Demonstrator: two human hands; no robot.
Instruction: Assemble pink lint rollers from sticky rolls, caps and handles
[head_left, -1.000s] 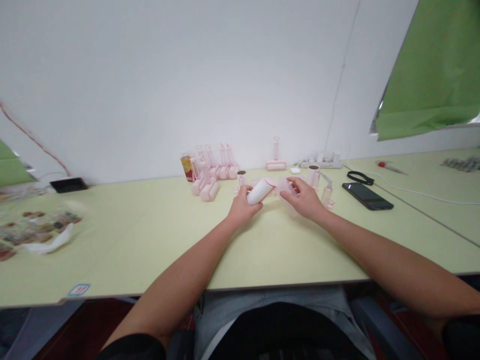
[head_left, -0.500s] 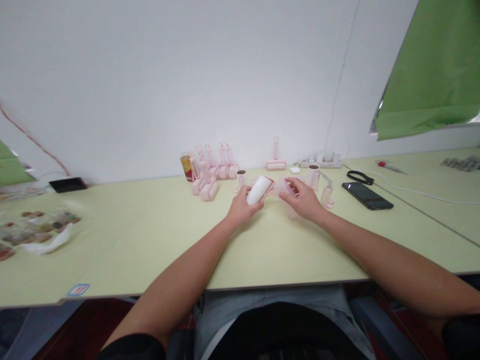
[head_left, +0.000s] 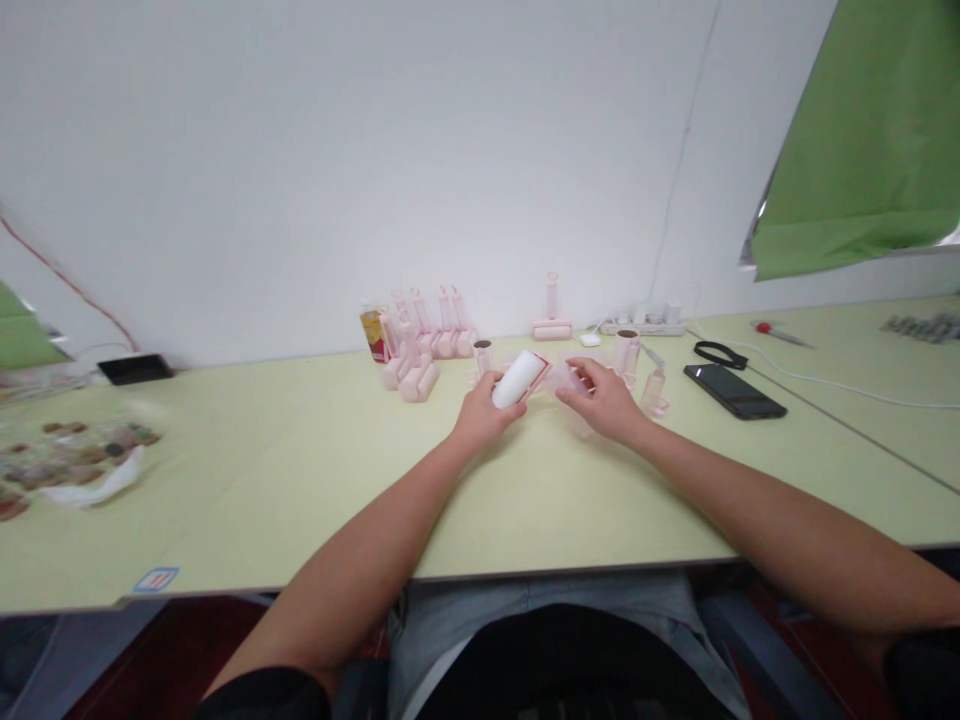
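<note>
My left hand (head_left: 482,412) is wrapped round a white lint roller refill (head_left: 517,378), tilted up to the right, with a reddish strip at its far edge. Close by on the right, my right hand (head_left: 602,398) has its fingers curled round a translucent pinkish plastic piece (head_left: 564,376), perhaps a cover; its shape is blurred. Behind the hands stand a roll with a brown core (head_left: 482,356) and another such roll (head_left: 627,350). A small pink handle (head_left: 654,392) lies beside my right wrist.
Several pink lint rollers (head_left: 418,382) are grouped at the back left beside a yellow and red carton (head_left: 373,335). One more pink lint roller (head_left: 552,328) stands against the wall. A power strip (head_left: 643,328), a black phone (head_left: 735,391) and a screwdriver (head_left: 780,334) occupy the right side.
Both hands hold nearly the same positions. The white refill has turned slightly in my left hand, and its glossy sheen now looks matte.
</note>
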